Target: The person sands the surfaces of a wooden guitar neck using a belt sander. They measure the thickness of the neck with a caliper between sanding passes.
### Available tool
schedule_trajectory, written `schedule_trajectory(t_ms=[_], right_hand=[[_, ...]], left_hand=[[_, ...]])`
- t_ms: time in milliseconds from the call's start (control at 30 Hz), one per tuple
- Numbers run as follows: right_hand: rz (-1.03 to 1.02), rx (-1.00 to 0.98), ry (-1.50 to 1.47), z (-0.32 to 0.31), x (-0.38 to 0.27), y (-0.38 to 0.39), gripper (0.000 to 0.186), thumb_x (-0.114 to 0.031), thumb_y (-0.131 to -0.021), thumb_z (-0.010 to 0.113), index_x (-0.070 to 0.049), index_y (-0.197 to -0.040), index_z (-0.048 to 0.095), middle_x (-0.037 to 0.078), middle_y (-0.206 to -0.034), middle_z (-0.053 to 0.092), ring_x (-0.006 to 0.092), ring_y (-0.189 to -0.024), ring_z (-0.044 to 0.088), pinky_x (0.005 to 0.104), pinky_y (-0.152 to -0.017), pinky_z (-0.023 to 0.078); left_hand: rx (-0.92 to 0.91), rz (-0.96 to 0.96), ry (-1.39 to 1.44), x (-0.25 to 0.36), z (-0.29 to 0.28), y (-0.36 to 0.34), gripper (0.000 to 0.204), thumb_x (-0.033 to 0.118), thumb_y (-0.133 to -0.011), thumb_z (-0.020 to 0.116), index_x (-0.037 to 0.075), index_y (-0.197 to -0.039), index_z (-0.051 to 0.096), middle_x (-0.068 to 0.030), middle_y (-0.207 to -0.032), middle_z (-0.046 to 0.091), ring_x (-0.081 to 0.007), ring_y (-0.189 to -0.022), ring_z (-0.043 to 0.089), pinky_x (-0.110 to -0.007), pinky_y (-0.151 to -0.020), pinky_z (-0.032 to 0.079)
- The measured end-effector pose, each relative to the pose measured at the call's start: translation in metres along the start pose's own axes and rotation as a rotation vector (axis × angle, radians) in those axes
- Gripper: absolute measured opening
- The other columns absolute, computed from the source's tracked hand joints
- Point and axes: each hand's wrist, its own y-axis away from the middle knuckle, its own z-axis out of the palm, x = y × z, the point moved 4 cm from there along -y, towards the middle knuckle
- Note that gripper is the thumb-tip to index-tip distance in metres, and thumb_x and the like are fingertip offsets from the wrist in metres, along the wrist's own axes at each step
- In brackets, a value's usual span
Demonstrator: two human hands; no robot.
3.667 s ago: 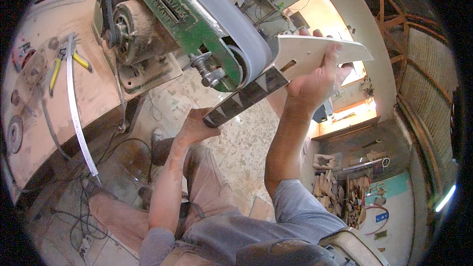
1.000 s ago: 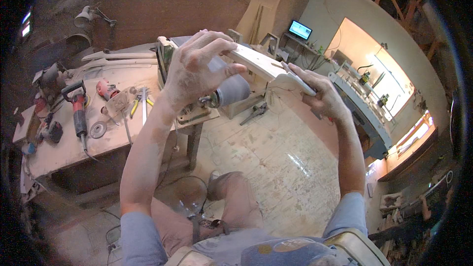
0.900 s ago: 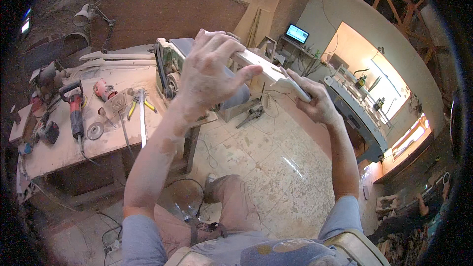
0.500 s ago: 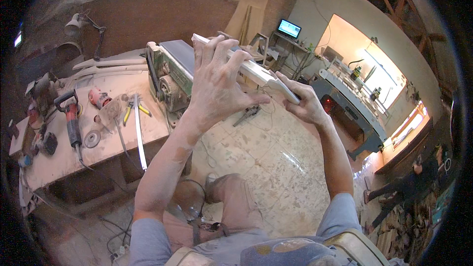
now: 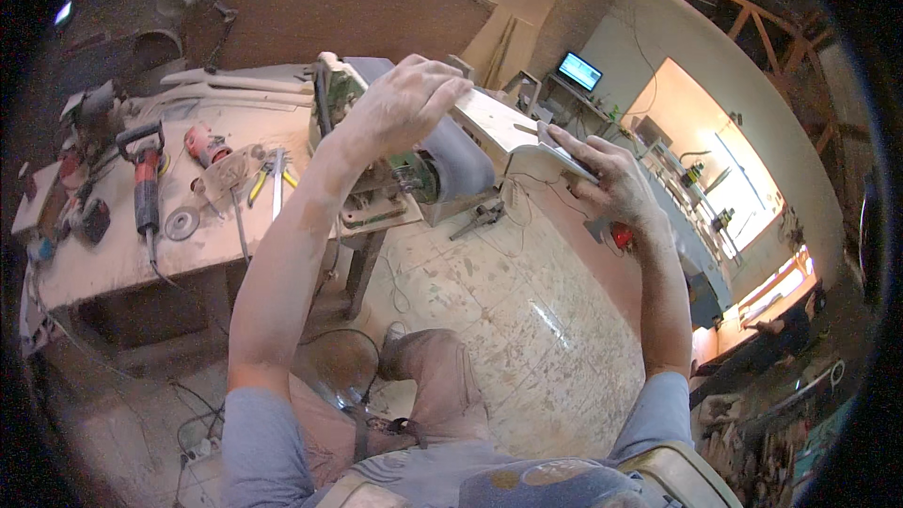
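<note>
My right hand (image 5: 616,179) grips the near end of a long, pale wooden piece (image 5: 500,120), thumb and fingers closed about its narrower end. My left hand (image 5: 404,103) is bent over the far end, its fingertips hidden behind the hand and the piece. The piece lies over or against a green belt sander (image 5: 406,169) with a grey belt (image 5: 463,158); whether it touches the belt cannot be made out. Both hands and forearms are dusty.
A dusty workbench (image 5: 103,259) at left bears an angle grinder (image 5: 146,188), a red power tool (image 5: 202,143), yellow-handled pliers (image 5: 259,183) and a loose disc (image 5: 182,223). A monitor (image 5: 578,71) stands far off. Another person (image 5: 790,325) is at far right.
The wooden piece has come down toward the sander. My left hand, spread before, has curled over the far end. The view has shifted, showing more of the sander.
</note>
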Motion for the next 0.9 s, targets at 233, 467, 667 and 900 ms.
schedule_trajectory(t_ms=[233,467,667,900], right_hand=[[-0.135,-0.047,0.492,-0.013,-0.023,-0.046,0.082,-0.014,-0.079,0.076,-0.041,-0.151,0.048,0.008,-0.091,0.058,0.0312,-0.082,0.064,0.0428,-0.072,0.056],[-0.348,-0.069,0.835,0.001,-0.026,-0.081,0.087,-0.021,-0.083,0.077,-0.051,-0.153,0.036,0.002,-0.093,0.057,0.0187,-0.084,0.060,0.0326,-0.076,0.060],[-0.439,-0.102,0.912,0.012,-0.029,-0.095,0.076,-0.018,-0.092,0.062,-0.048,-0.155,0.034,0.004,-0.098,0.055,0.0222,-0.089,0.065,0.0327,-0.072,0.059],[-0.405,-0.097,0.996,0.018,-0.036,-0.098,0.077,-0.020,-0.095,0.067,-0.055,-0.154,0.031,0.000,-0.093,0.059,0.0142,-0.086,0.061,0.0261,-0.073,0.060]], left_hand=[[-0.086,-0.257,0.103,-0.051,0.010,0.004,0.026,0.018,-0.093,0.069,0.009,-0.115,0.075,-0.0120,-0.108,0.070,-0.0315,-0.111,0.063,-0.042,-0.097,0.050],[-0.069,-0.369,0.238,-0.090,0.029,0.025,0.023,0.016,-0.082,0.076,0.006,-0.103,0.078,-0.0123,-0.101,0.071,-0.0288,-0.097,0.069,-0.039,-0.089,0.054],[-0.020,-0.378,0.244,-0.103,0.048,0.041,0.023,0.016,-0.079,0.079,0.006,-0.100,0.078,-0.0114,-0.098,0.072,-0.0282,-0.095,0.069,-0.038,-0.087,0.054],[0.017,-0.360,0.188,-0.110,0.055,0.043,0.021,0.015,-0.079,0.081,0.007,-0.098,0.079,-0.0104,-0.096,0.072,-0.0265,-0.094,0.070,-0.037,-0.086,0.055]])
